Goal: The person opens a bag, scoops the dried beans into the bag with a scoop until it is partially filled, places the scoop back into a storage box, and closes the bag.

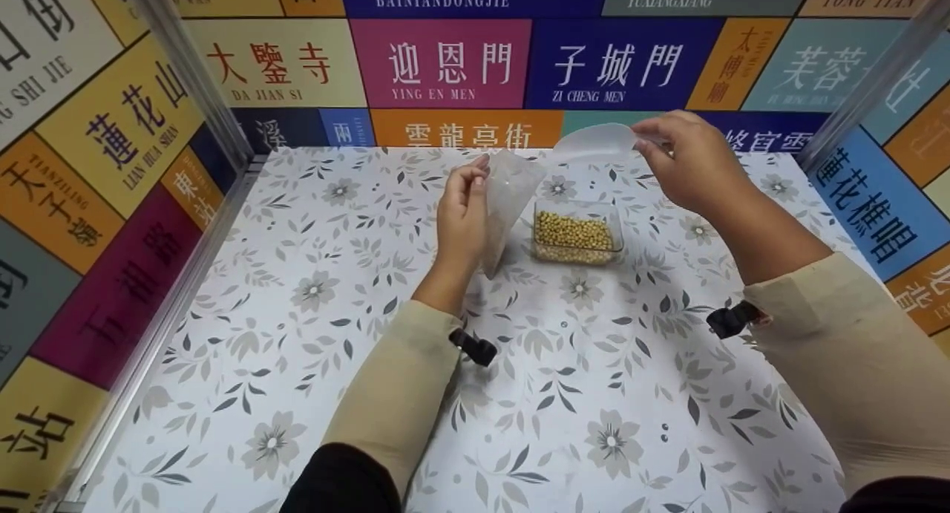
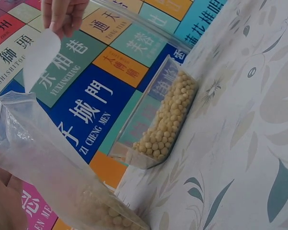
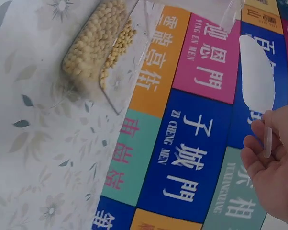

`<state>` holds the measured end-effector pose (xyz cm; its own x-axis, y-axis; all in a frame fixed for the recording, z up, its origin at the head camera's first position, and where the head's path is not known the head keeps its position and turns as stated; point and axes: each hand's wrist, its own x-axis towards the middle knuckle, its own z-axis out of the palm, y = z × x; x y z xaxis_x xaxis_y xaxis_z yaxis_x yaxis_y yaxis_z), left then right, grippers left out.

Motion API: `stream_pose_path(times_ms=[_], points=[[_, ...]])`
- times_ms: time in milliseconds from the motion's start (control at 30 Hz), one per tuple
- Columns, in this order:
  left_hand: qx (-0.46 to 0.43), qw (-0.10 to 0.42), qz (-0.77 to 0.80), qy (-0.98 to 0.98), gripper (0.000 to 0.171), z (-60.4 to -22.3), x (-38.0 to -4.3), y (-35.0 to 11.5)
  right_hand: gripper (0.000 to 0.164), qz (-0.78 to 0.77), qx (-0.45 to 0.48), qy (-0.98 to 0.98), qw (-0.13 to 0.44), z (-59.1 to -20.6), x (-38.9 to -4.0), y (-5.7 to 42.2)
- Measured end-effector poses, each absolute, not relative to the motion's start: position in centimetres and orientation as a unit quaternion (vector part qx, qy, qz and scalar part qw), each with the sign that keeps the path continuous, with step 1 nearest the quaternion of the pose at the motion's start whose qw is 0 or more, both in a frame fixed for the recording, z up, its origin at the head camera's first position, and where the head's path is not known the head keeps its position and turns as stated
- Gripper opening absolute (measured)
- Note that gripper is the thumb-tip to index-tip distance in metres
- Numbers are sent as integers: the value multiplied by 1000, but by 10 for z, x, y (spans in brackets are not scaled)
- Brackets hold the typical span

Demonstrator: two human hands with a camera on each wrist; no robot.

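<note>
The fingers of the left hand [image 1: 462, 220] hold a clear plastic bag [image 1: 510, 190] by its side, the thumb towards the wearer. The fingers of the right hand [image 1: 698, 164] are drawn narrow, pinching the handle of a whitish scoop [image 1: 595, 142] between thumb and fingertips. From those right fingers the scoop's blade reaches across towards the left hand, above the surface and near the bag's upper edge. Below the left fingers, in the bag's lower corner, lie some pale round beans [image 2: 114, 219].

Between the two hands, lower than the right fingers and just beside the bag, a clear rectangular container [image 1: 619, 231] stands upright on the surface [image 1: 245, 335]. It holds a layer of yellowish beans [image 1: 573, 231]; it is apart from the fingers of both hands.

Behind each hand, at the wrist end, a beige sleeve [image 1: 397, 379] covers the forearm, with a small black fitting [image 1: 473, 347] at its cuff. Beneath both hands the surface carries a grey leaf-and-flower pattern. Beyond the fingers rise coloured wall panels [image 1: 441, 64] with large characters.
</note>
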<state>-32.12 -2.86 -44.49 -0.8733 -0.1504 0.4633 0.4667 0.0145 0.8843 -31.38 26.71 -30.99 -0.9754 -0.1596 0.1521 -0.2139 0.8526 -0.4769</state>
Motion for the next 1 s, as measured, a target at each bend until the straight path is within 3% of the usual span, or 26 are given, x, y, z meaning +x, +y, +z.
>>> stream_pose_path(times_ms=[567, 833, 1000], points=[[-120, 215, -695, -676, 16, -446, -320, -29, 45, 263, 50, -963, -12, -380, -324, 305], [-120, 215, -693, -677, 17, -444, -319, -29, 40, 188, 82, -979, -2, -394, -327, 302], [-123, 220, -693, -676, 17, -445, -320, -29, 36, 155, 114, -981, 31, -400, -324, 295]])
